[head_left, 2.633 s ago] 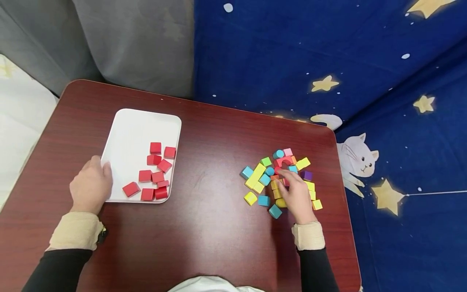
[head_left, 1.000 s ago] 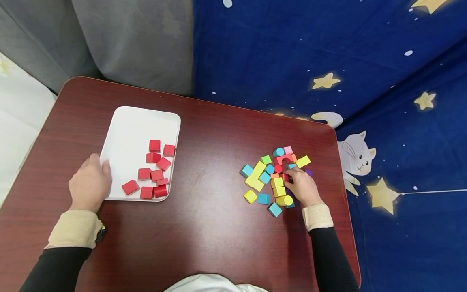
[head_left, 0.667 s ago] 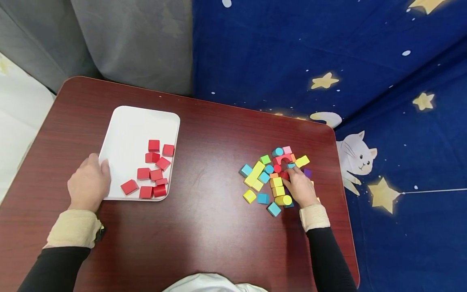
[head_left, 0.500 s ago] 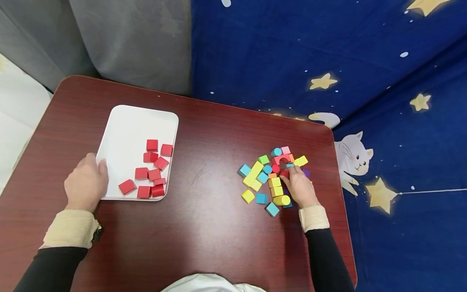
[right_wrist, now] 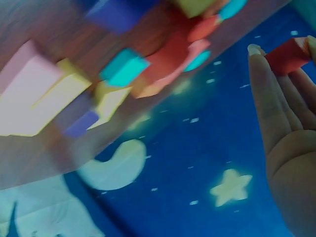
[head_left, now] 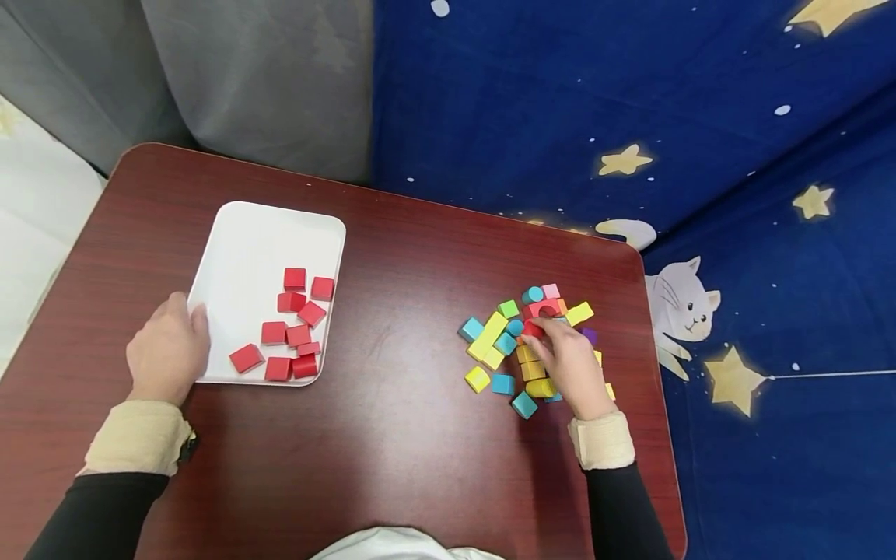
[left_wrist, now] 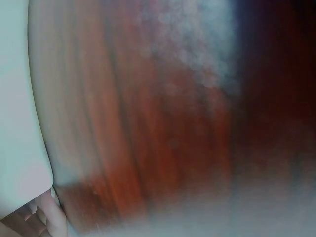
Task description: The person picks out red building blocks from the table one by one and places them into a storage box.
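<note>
At the lower left edge of a white tray (head_left: 259, 241), my left hand (head_left: 168, 350) grips the rim, thumb along the top. The left wrist view shows fingers (left_wrist: 52, 215) curled beneath the tray's corner. Several red blocks (head_left: 295, 279) lie on the tray's right half and near end. My right hand (head_left: 570, 365) pinches a red block (right_wrist: 286, 57) between thumb and fingertips. In the head view it is over the mixed pile of blocks, close to a red arch block (head_left: 533, 311). The right wrist view shows the held block raised above the others.
Yellow blocks (head_left: 488, 336), blue ones (head_left: 502, 383), a green block (head_left: 507, 309) and a purple block (head_left: 589, 336) crowd around the right hand. The brown table (head_left: 392, 373) ends at the right beside a blue starry curtain (head_left: 504, 93).
My right hand reached into the pile, took hold of a red block and has lifted it slightly, toward the left. The left hand and the tray stay in place.
</note>
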A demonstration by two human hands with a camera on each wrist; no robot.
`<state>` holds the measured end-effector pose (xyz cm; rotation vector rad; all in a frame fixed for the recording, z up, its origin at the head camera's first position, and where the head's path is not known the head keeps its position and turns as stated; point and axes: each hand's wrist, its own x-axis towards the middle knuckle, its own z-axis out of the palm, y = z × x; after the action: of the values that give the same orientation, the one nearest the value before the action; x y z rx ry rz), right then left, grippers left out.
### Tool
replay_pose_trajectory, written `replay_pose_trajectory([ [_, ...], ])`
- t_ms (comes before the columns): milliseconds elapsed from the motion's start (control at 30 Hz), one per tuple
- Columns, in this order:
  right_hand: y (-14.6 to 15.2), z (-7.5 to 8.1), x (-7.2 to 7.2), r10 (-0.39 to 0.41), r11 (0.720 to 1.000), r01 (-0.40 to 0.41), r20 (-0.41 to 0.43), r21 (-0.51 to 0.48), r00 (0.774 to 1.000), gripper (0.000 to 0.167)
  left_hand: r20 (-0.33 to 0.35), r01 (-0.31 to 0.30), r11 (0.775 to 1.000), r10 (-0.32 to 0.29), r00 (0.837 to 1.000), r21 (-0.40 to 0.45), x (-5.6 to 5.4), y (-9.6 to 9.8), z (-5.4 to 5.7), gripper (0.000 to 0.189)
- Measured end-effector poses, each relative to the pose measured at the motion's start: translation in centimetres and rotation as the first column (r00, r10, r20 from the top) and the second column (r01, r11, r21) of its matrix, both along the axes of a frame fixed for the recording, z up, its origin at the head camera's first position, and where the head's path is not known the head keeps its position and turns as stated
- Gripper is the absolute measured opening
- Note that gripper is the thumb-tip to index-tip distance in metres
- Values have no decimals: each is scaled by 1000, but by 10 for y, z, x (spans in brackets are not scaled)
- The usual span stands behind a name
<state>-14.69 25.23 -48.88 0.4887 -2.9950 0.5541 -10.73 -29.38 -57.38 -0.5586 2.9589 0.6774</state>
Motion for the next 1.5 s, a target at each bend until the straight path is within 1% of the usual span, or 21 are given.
replay_pose_trajectory([
  [133, -17, 5, 4, 77, 996, -77, -25, -38, 997, 33, -4, -4, 1000, 4, 1000, -2, 0, 0, -1, 43],
  [200, -24, 6, 4, 94, 993, -95, -30, -69, 995, 31, -13, -7, 1000, 6, 1000, -2, 0, 0, -2, 43],
  [300, -32, 4, 5, 83, 984, -83, -8, -156, 996, 30, -18, -8, 1000, 8, 1000, -4, 1, 1, -2, 43],
  [467, -43, -5, 4, 30, 959, -14, 52, -284, 998, 27, -6, -9, 1000, 9, 1000, -2, 2, 0, -1, 43],
  [567, -50, -10, 3, 36, 948, -14, 64, -317, 997, 27, -5, -9, 1000, 9, 1000, -1, 2, 0, -2, 43],
  [667, -57, -14, 1, 66, 939, -38, 70, -342, 995, 29, -3, -9, 1000, 9, 1000, -2, 2, 0, -1, 44],
  [733, -63, -16, 0, 84, 936, -54, 71, -347, 994, 29, -5, -8, 1000, 8, 1000, -1, 2, 0, -1, 43],
  [867, -76, -21, -2, 110, 942, -86, 57, -324, 992, 27, -19, -12, 1000, 12, 1000, -1, 2, 2, -1, 43],
  [1033, -92, -25, -4, 165, 948, -156, 10, -277, 986, 29, -27, -16, 1000, 16, 1000, -5, 1, 3, -2, 43],
  [1167, -108, -26, -2, 218, 943, -219, -31, -252, 975, 27, -31, -17, 1000, 17, 999, -7, 0, 2, -2, 43],
  [1233, -117, -27, -1, 247, 935, -253, -53, -248, 967, 26, -30, -19, 1000, 18, 999, -6, 0, 2, -1, 44],
  [1367, -134, -29, 2, 295, 911, -309, -90, -273, 951, 25, -15, -23, 1000, 23, 1000, 0, 1, 2, 0, 45],
  [1500, -149, -30, 4, 325, 894, -344, -114, -286, 939, 25, -16, -27, 1000, 27, 999, 0, 1, 2, 1, 46],
])
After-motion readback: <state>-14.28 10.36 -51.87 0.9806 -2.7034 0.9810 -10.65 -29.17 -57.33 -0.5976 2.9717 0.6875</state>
